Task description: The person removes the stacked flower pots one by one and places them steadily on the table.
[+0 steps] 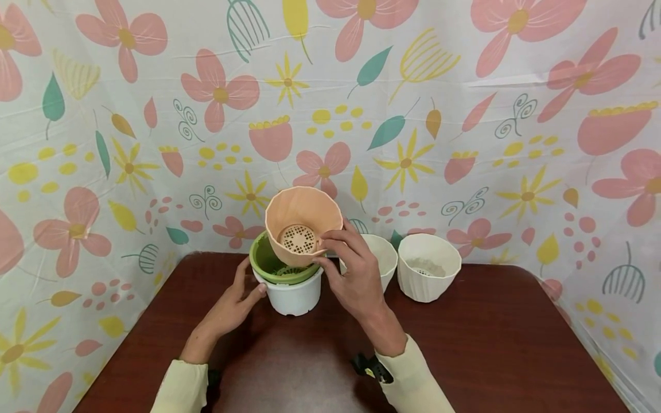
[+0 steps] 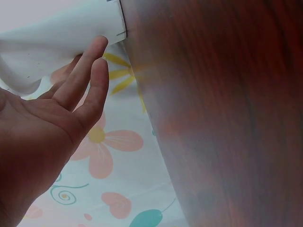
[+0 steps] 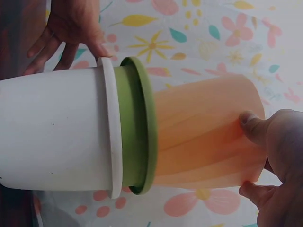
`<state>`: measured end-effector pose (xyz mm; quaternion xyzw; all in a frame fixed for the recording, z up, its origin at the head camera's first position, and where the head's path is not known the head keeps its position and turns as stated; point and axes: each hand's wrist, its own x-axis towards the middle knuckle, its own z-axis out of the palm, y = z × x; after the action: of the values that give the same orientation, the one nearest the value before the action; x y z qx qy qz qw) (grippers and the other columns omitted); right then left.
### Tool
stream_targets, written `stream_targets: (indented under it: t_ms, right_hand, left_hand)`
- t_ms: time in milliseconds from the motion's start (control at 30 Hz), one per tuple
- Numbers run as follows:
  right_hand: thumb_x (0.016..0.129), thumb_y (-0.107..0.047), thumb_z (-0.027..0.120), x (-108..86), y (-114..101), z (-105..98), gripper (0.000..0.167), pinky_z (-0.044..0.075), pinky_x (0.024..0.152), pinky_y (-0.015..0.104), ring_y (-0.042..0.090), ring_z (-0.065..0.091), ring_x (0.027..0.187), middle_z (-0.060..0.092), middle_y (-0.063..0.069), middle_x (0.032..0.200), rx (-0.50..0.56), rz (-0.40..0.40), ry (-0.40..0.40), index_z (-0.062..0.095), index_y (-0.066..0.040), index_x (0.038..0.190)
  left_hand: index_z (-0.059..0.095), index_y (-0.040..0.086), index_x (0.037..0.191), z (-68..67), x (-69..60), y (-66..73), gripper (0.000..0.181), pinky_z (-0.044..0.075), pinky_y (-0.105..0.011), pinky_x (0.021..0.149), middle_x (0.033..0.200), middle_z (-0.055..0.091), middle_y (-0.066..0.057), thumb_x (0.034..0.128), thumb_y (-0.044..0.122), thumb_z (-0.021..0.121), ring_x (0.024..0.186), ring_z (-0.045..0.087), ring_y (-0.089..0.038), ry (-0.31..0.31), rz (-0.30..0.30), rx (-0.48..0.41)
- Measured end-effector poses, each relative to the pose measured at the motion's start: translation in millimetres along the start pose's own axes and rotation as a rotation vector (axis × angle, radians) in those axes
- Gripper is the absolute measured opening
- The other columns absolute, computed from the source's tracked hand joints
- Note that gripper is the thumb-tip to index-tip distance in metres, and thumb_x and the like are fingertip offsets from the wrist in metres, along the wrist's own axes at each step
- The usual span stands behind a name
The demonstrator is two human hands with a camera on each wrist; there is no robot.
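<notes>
A peach pot (image 1: 304, 215) with a perforated base tilts over a green pot (image 1: 268, 258), which sits inside a white pot (image 1: 294, 295). My right hand (image 1: 356, 275) pinches the peach pot's rim; in the right wrist view its thumb and fingers (image 3: 255, 127) hold the peach pot (image 3: 208, 137), whose lower end reaches the green rim (image 3: 142, 127). My left hand (image 1: 227, 312) is at the left side of the white pot, thumb at its rim. The left wrist view shows this hand (image 2: 61, 109) with fairly straight fingers against the white pot (image 2: 52, 42).
Two cream faceted pots stand to the right on the brown table (image 1: 485, 344), one (image 1: 379, 258) partly behind my right hand, the other (image 1: 428, 267) beside it. A flower-patterned cloth (image 1: 330, 132) hangs behind the table and at its sides.
</notes>
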<state>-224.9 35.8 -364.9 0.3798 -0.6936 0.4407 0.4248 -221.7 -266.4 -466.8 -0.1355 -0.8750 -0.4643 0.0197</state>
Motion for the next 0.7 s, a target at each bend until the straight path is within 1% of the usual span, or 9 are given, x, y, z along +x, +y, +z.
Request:
stream_targets:
  t_ms: [100,233,400,533,700]
  right_hand:
    - [0.081,0.001,0.091,1.1,-1,-1,0.026,0.038,0.122,0.051,0.048,0.058,0.134,0.070,0.018,0.116,0.005,-0.007,0.012,0.077,0.003,0.103]
    - [0.081,0.001,0.091,1.1,-3,-3,0.027,0.042,0.119,0.050,0.049,0.056,0.136,0.070,0.018,0.117,0.008,-0.011,0.019,0.077,0.003,0.103]
    - [0.081,0.001,0.091,1.0,-5,-7,0.027,0.042,0.119,0.049,0.049,0.055,0.137,0.070,0.018,0.118,0.003,-0.007,0.030,0.077,0.003,0.103]
    - [0.081,0.001,0.091,2.1,-7,-10,0.026,0.042,0.119,0.050,0.049,0.056,0.136,0.070,0.017,0.117,0.002,-0.015,0.041,0.077,0.002,0.102]
    - [0.078,0.004,0.092,2.3,-7,-13,0.028,0.045,0.116,0.053,0.050,0.056,0.135,0.070,0.017,0.115,-0.002,-0.024,0.041,0.076,0.002,0.101]
  left_hand:
    - [0.001,0.034,0.169,-0.3,0.2,0.4,0.080,0.052,-0.052,0.104,0.140,0.058,-0.015,0.1115,0.044,0.055,0.118,0.069,-0.026,0.002,0.007,0.008]
    - [0.001,0.032,0.169,-0.2,-0.4,0.2,0.080,0.053,-0.052,0.103,0.139,0.059,-0.015,0.1116,0.044,0.055,0.117,0.069,-0.026,0.005,0.006,0.017]
    - [0.001,0.035,0.169,-0.3,-1.3,0.0,0.081,0.052,-0.051,0.104,0.138,0.059,-0.013,0.1107,0.045,0.056,0.117,0.069,-0.024,0.006,-0.014,0.007]
    - [0.001,0.036,0.169,-0.5,-1.0,-0.4,0.080,0.051,-0.052,0.104,0.138,0.058,-0.013,0.1108,0.046,0.056,0.117,0.068,-0.024,0.004,-0.013,0.002]
    - [0.000,0.037,0.168,-0.2,-0.8,-1.3,0.081,0.052,-0.051,0.104,0.137,0.059,-0.012,0.1105,0.046,0.056,0.117,0.068,-0.023,0.004,-0.010,0.004]
